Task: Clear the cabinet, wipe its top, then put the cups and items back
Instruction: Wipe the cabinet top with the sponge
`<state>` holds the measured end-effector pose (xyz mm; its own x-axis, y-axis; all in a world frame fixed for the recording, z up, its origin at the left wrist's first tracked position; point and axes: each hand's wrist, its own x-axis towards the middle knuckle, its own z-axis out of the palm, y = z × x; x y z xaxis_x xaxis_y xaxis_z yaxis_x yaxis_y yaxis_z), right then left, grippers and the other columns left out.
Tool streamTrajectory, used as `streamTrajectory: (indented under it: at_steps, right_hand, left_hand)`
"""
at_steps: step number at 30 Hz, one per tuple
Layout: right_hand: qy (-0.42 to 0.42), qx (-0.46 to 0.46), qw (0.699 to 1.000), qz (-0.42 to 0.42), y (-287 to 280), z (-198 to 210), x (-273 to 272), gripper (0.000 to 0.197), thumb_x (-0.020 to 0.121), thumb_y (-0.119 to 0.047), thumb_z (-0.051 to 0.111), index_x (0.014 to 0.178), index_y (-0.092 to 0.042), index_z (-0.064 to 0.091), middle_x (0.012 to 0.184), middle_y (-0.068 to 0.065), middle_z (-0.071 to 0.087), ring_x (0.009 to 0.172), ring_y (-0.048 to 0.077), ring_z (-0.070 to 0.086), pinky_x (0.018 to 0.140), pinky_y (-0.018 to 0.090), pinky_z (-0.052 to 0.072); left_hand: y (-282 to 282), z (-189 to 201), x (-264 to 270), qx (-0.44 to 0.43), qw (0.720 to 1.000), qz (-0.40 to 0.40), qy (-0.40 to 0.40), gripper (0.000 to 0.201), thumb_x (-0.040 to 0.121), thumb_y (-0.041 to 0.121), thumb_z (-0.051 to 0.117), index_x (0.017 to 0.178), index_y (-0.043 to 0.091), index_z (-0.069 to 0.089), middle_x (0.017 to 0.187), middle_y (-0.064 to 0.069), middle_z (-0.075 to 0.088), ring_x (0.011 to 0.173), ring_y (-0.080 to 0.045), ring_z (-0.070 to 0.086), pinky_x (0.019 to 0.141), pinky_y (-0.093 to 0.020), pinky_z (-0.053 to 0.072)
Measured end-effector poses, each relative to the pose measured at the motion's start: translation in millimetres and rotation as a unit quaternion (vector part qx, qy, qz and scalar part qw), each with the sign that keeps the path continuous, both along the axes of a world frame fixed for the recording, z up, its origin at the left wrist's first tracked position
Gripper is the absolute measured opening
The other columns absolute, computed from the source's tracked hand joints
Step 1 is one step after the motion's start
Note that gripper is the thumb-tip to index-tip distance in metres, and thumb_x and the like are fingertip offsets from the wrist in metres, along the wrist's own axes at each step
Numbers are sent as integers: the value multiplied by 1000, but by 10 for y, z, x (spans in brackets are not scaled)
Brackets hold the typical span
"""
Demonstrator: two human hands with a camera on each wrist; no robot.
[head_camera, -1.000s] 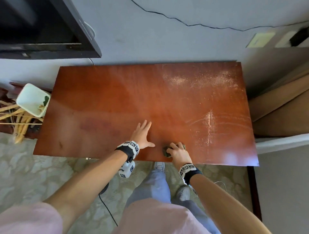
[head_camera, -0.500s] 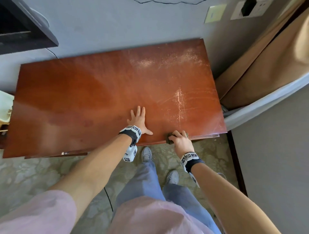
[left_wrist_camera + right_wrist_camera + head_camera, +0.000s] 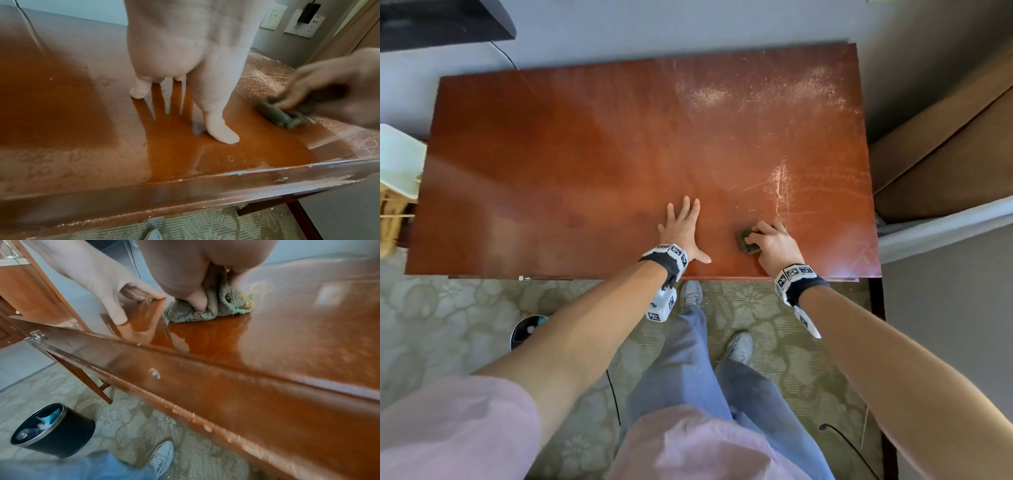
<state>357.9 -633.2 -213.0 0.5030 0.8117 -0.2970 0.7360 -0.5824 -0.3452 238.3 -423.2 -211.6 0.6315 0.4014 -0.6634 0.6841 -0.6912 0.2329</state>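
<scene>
The reddish-brown cabinet top (image 3: 585,154) is bare of cups and items. My left hand (image 3: 683,228) lies flat on it near the front edge, fingers straight and spread (image 3: 185,56). To its right, my right hand (image 3: 774,241) grips a grey-green rag (image 3: 746,244) and presses it onto the wood close to the front edge. In the right wrist view the rag (image 3: 230,305) bunches under my curled fingers. White dust streaks (image 3: 779,185) cover the right half of the top; the left half looks darker and cleaner.
A black waste bin (image 3: 53,430) stands on the patterned carpet (image 3: 448,325) left of my feet. A white container (image 3: 397,161) sits off the cabinet's left end. A brown curtain (image 3: 945,147) hangs at the right. Wall sockets (image 3: 304,21) are behind the cabinet.
My right hand has slid the rag right along the front edge and a little farther onto the top. The left hand stays flat. My head view has shifted.
</scene>
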Motion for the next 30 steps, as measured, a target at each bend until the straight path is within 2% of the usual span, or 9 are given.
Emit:
streamTrajectory:
  at_steps: [5, 8, 15, 20, 26, 30]
  right_hand:
    - [-16, 39, 998, 36, 658, -64, 433, 36, 79, 8, 64, 106, -12, 76, 111, 7, 61, 110, 39, 48, 71, 47, 56]
    - [-27, 51, 997, 45, 1102, -114, 605, 30, 81, 1, 67, 106, -15, 76, 105, 5, 60, 105, 38, 49, 72, 49, 56]
    - [-26, 68, 996, 54, 1688, -28, 796, 26, 84, -3, 67, 107, -11, 76, 101, 10, 59, 104, 42, 50, 78, 47, 50]
    - [-25, 69, 997, 27, 1458, -122, 635, 37, 82, 7, 61, 109, -13, 77, 104, 7, 60, 107, 41, 50, 84, 54, 54]
    - [-19, 48, 999, 19, 682, -105, 199, 49, 77, 17, 58, 110, -14, 76, 112, 4, 61, 105, 36, 49, 73, 49, 57]
    - [-10, 20, 999, 26, 240, -93, 1, 49, 75, 20, 58, 110, -10, 75, 119, 7, 60, 108, 36, 48, 68, 50, 58]
  left_hand:
    - [-19, -32, 21, -6, 1000, 8, -14, 154, 54, 44, 100, 163, 29, -9, 170, 8, -17, 155, -39, -15, 116, -75, 15]
    - [-3, -69, 9, -10, 1000, 19, -20, 156, 52, 42, 101, 162, 30, -9, 170, 9, -17, 155, -38, -15, 116, -76, 14]
    - [16, -84, -9, -21, 999, 38, -32, 155, 52, 38, 101, 163, 31, -8, 170, 9, -18, 156, -36, -17, 116, -76, 10]
    - [18, -80, -18, -23, 999, 37, -29, 155, 53, 38, 101, 162, 31, -9, 170, 10, -19, 155, -35, -18, 117, -76, 10]
    - [29, -46, -12, -22, 999, 33, -11, 155, 55, 38, 101, 162, 32, -11, 169, 11, -21, 155, -35, -18, 117, -75, 11]
    - [12, -18, -7, -15, 1000, 24, -11, 155, 55, 41, 100, 162, 32, -11, 169, 10, -20, 155, -37, -17, 117, -76, 12]
